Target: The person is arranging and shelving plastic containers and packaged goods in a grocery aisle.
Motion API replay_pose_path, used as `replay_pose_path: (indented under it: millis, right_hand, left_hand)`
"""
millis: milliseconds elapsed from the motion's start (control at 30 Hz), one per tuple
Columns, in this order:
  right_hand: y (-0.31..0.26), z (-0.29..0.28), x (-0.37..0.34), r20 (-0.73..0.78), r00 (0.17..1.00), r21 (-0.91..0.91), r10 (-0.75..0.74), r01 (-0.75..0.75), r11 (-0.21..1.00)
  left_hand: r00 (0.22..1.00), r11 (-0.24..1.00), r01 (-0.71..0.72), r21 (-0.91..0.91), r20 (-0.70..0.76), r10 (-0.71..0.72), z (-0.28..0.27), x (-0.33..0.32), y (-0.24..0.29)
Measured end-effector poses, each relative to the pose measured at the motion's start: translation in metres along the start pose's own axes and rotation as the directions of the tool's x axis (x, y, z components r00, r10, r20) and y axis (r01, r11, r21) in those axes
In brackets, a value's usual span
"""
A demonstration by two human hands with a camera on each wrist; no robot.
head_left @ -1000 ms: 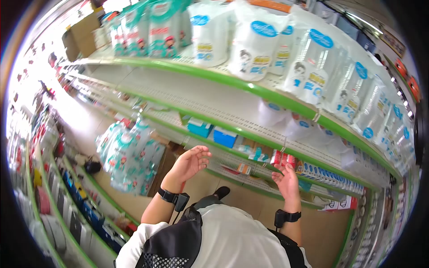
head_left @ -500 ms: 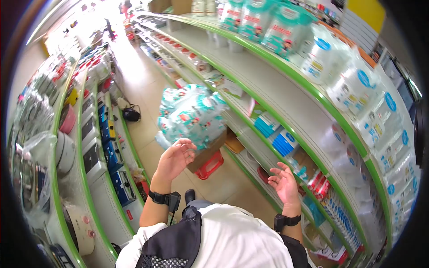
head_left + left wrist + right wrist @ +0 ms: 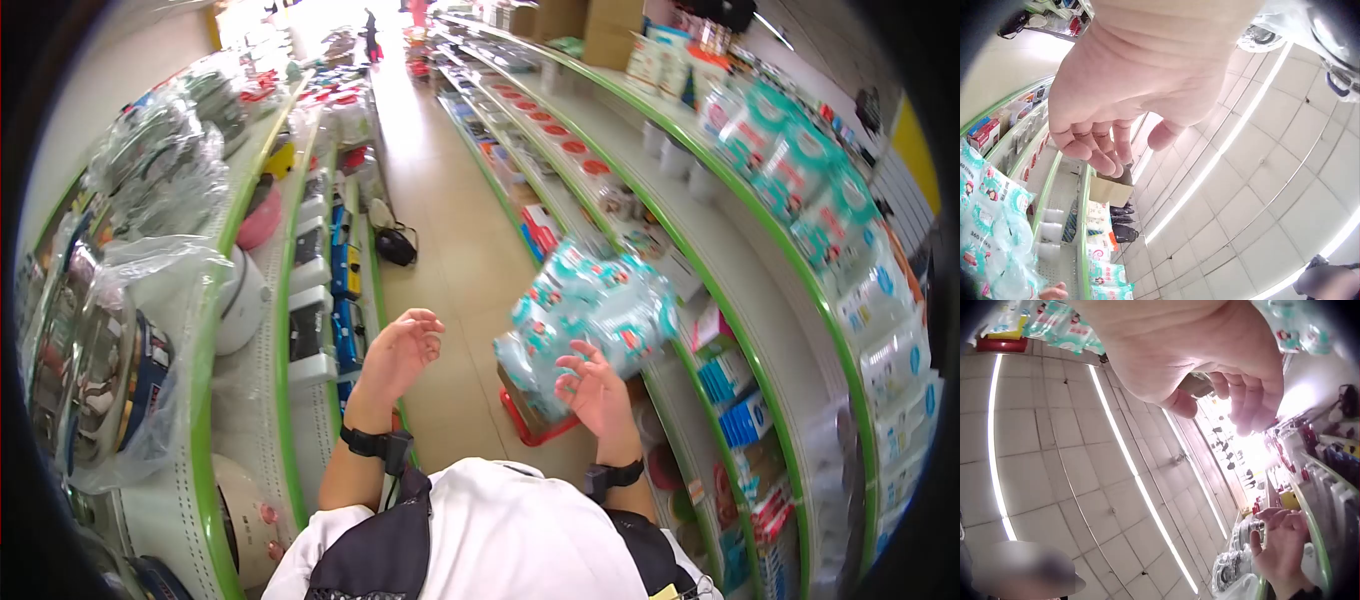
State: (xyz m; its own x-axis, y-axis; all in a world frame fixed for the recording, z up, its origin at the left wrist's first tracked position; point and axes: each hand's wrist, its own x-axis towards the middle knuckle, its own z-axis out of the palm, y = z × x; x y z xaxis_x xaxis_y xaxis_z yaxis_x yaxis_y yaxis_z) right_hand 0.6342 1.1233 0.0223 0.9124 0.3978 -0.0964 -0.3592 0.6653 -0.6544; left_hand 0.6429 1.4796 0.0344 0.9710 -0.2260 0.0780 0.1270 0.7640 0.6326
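Observation:
My left hand is raised in front of me in the aisle, its fingers loosely bent and nothing in its grasp. The right hand is held up likewise, empty, and overlaps a pile of teal-printed clear plastic packs in the head view. Those packs rest on a cardboard box above a red plastic base. Both wrist views show relaxed fingers: the left hand and the right hand hang before the ceiling. Each wrist wears a black strap.
Green-edged shelves run along the right, with teal packs on top and blue packs lower down. Left shelves bear plastic-wrapped wares and a white cooker. A black bag lies on the tiled floor.
The view has swung left, from facing the right shelf to looking down the aisle. The pile of packs now appears farther right, behind the right hand. Both hands stay raised and empty.

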Motion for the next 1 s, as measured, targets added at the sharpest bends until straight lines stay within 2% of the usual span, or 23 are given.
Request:
replay_pose_path:
  millis: [100,200,233,300,367,433,500,700,767,900,1000]
  right_hand:
    - [0.031,0.046,0.070,0.079,0.993,-0.002,0.085,-0.085,0.996]
    - [0.058,0.071,0.140,0.118,0.981,-0.015,0.152,-0.152,0.988]
    - [0.066,0.077,0.163,0.136,0.975,-0.015,0.176,-0.176,0.984]
    - [0.081,0.090,0.209,0.141,0.967,-0.025,0.210,-0.209,0.978]
    - [0.094,0.099,0.261,0.183,0.948,-0.024,0.262,-0.262,0.965]
    - [0.102,0.111,0.306,0.192,0.942,-0.024,0.274,-0.275,0.961]
    - [0.105,0.121,0.354,0.206,0.937,-0.022,0.281,-0.282,0.959]
    - [0.085,0.146,0.492,0.250,0.932,-0.023,0.264,-0.267,0.964]
    - [0.075,0.149,0.532,0.244,0.940,-0.087,0.237,-0.222,0.971]
    - [0.064,0.133,0.599,0.169,0.965,-0.124,0.202,-0.182,0.975]
    - [0.049,0.110,0.639,0.070,0.982,-0.104,0.178,-0.170,0.980]
  left_hand:
    - [1.000,1.000,-0.019,-0.001,-0.009,0.019,-0.020,-0.001,0.050]
    - [0.995,0.982,-0.065,0.177,-0.066,0.078,-0.053,0.001,0.081]
    - [0.993,0.982,-0.067,0.179,-0.086,0.084,-0.066,0.002,0.087]
    - [0.973,0.925,-0.069,0.374,-0.179,0.144,-0.091,0.004,0.093]
    - [0.969,0.941,-0.058,0.333,-0.209,0.134,-0.111,0.012,0.104]
    - [0.977,0.982,-0.027,0.189,-0.204,0.066,-0.127,0.025,0.118]
    - [0.973,0.978,-0.029,0.208,-0.220,0.075,-0.147,0.047,0.133]
    - [0.975,0.973,-0.048,0.227,-0.201,0.095,-0.187,0.169,0.194]
    - [0.978,0.972,-0.047,0.232,-0.188,0.092,-0.196,0.216,0.212]
    - [0.992,0.973,-0.024,0.230,-0.119,0.053,-0.217,0.303,0.242]
    - [0.994,0.979,0.067,0.193,-0.099,-0.049,-0.246,0.374,0.254]
